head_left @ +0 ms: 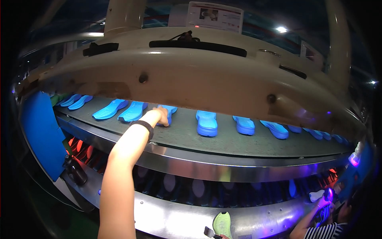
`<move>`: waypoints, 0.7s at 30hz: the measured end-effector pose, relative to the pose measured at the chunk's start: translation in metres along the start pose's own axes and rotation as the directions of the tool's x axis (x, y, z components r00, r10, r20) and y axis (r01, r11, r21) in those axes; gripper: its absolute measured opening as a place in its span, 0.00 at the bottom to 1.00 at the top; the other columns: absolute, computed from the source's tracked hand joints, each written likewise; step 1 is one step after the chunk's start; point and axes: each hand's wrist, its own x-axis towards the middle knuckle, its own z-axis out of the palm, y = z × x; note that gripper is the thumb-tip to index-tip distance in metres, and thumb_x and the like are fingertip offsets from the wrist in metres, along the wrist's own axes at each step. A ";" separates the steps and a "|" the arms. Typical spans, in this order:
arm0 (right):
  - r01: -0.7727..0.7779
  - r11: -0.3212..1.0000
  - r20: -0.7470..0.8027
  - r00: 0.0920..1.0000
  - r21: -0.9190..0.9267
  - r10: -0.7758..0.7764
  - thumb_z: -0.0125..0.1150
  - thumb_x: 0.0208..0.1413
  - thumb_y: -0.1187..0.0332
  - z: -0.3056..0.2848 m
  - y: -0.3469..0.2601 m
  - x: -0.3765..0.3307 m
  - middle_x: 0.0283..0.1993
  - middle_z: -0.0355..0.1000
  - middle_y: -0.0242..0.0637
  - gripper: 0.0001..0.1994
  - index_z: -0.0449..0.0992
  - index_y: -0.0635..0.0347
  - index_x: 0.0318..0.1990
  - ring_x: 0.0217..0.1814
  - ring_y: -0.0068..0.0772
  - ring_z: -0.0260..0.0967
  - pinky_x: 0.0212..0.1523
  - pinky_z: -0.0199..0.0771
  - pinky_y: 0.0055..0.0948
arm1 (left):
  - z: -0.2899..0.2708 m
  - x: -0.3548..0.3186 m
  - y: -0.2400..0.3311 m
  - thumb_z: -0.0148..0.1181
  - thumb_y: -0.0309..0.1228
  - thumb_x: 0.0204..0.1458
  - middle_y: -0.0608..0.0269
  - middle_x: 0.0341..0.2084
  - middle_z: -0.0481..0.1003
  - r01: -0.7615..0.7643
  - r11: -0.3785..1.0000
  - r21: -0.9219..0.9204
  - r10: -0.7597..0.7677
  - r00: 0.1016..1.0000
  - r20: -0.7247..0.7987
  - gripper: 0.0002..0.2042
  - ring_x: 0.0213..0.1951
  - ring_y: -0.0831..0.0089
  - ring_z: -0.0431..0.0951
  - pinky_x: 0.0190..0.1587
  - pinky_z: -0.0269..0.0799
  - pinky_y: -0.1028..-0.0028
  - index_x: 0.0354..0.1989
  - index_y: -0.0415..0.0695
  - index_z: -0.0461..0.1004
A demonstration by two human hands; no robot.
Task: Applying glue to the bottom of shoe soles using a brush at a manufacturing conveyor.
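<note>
My left hand (162,115) reaches onto the dark conveyor belt, its fingers curled round a blue shoe sole (172,109) that lies partly under the machine's hood. A black band circles that wrist. At the bottom edge, only a sliver of my right hand (225,237) shows, on the dark handle of a flat brush (210,232). Just above it, a yellow-green shoe sole (222,224) rests on the metal ledge. More blue soles line the belt, such as one left of my hand (133,111) and one right of it (207,124).
The beige hood (207,85) hangs low over the belt (175,137). Below, a lower level holds dark soles behind the shiny metal ledge (171,221). A black bottle (75,170) stands at left. At lower right, a co-worker in a striped sleeve (324,231) handles a purple-lit item.
</note>
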 end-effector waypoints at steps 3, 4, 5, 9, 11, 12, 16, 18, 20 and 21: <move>-0.018 0.994 0.092 0.996 0.110 0.007 0.50 0.55 0.68 -0.003 0.008 -0.001 0.50 0.68 0.36 0.13 0.71 0.62 0.46 0.54 0.31 0.61 0.56 0.55 0.30 | 0.018 0.007 0.021 0.63 0.37 0.35 0.47 0.42 0.71 -0.345 0.935 -0.077 0.324 0.924 -0.203 0.26 0.47 0.56 0.70 0.47 0.67 0.66 0.44 0.37 0.68; 0.001 0.995 0.030 1.000 0.099 -0.004 0.50 0.55 0.68 -0.005 0.014 0.001 0.50 0.69 0.37 0.13 0.71 0.62 0.46 0.53 0.31 0.62 0.54 0.57 0.30 | 0.015 -0.002 0.028 0.64 0.35 0.34 0.49 0.39 0.72 -0.423 0.881 -0.214 0.380 0.900 -0.216 0.23 0.44 0.57 0.72 0.45 0.67 0.66 0.40 0.38 0.68; 0.014 0.996 -0.032 0.999 0.084 -0.011 0.50 0.54 0.69 -0.008 0.017 0.004 0.49 0.69 0.37 0.13 0.71 0.62 0.46 0.52 0.31 0.62 0.53 0.59 0.29 | 0.015 -0.008 0.042 0.64 0.34 0.35 0.51 0.36 0.72 -0.489 0.840 -0.236 0.448 0.870 -0.207 0.20 0.41 0.59 0.72 0.42 0.67 0.66 0.36 0.39 0.67; -0.016 0.990 -0.254 0.966 0.139 0.051 0.50 0.56 0.72 0.030 -0.004 -0.003 0.45 0.69 0.42 0.14 0.67 0.68 0.48 0.46 0.31 0.65 0.48 0.66 0.24 | 0.024 -0.050 0.080 0.58 0.37 0.45 0.49 0.36 0.72 -0.692 0.624 -0.364 0.583 0.722 -0.374 0.16 0.42 0.56 0.72 0.43 0.66 0.64 0.38 0.39 0.68; 0.094 0.735 -0.161 0.950 -0.672 -0.269 0.50 0.55 0.73 0.065 -0.023 -0.020 0.40 0.71 0.44 0.11 0.71 0.67 0.44 0.41 0.34 0.68 0.42 0.68 0.27 | 0.018 -0.081 0.095 0.57 0.39 0.46 0.48 0.33 0.73 -0.538 0.776 -0.330 0.442 0.836 -0.325 0.15 0.40 0.55 0.72 0.41 0.67 0.64 0.35 0.39 0.70; 0.147 0.939 -0.175 0.962 -0.312 -0.209 0.51 0.53 0.74 0.036 -0.016 -0.009 0.41 0.71 0.48 0.11 0.70 0.67 0.43 0.38 0.36 0.69 0.39 0.70 0.29 | 0.022 -0.090 0.094 0.57 0.39 0.46 0.47 0.32 0.73 -0.548 0.794 -0.263 0.432 0.813 -0.389 0.14 0.39 0.54 0.73 0.40 0.67 0.63 0.33 0.39 0.71; 0.274 0.961 -0.171 0.946 -0.023 -0.274 0.51 0.48 0.82 0.044 -0.023 -0.011 0.43 0.70 0.50 0.13 0.68 0.68 0.43 0.39 0.36 0.70 0.39 0.72 0.28 | 0.061 -0.137 0.078 0.55 0.37 0.48 0.53 0.33 0.73 -0.670 0.698 -0.253 0.330 0.614 -0.717 0.11 0.41 0.60 0.70 0.45 0.65 0.67 0.27 0.40 0.70; 0.311 0.945 -0.205 0.923 -0.100 -0.325 0.50 0.46 0.86 0.050 -0.026 -0.008 0.44 0.70 0.49 0.15 0.69 0.69 0.43 0.43 0.36 0.69 0.42 0.71 0.28 | 0.098 -0.164 0.068 0.54 0.32 0.48 0.58 0.36 0.72 -0.857 0.298 -0.421 -0.128 0.401 -0.907 0.08 0.45 0.66 0.66 0.51 0.59 0.69 0.29 0.40 0.68; 0.325 0.941 -0.199 0.920 -0.097 -0.338 0.52 0.45 0.84 0.062 -0.031 -0.006 0.41 0.71 0.46 0.13 0.70 0.70 0.41 0.39 0.33 0.69 0.40 0.69 0.23 | 0.125 -0.200 0.068 0.54 0.26 0.46 0.58 0.38 0.71 -0.714 -0.359 -0.601 -0.402 0.699 -0.591 0.10 0.46 0.70 0.65 0.53 0.59 0.70 0.37 0.38 0.66; 0.342 0.933 -0.217 0.908 -0.111 -0.359 0.53 0.45 0.84 0.063 -0.033 -0.003 0.40 0.72 0.45 0.13 0.71 0.70 0.41 0.38 0.30 0.69 0.38 0.68 0.22 | 0.131 -0.213 0.070 0.53 0.23 0.44 0.57 0.39 0.70 -0.516 -0.632 -0.578 -0.335 0.854 -0.397 0.14 0.46 0.71 0.67 0.52 0.61 0.70 0.42 0.36 0.65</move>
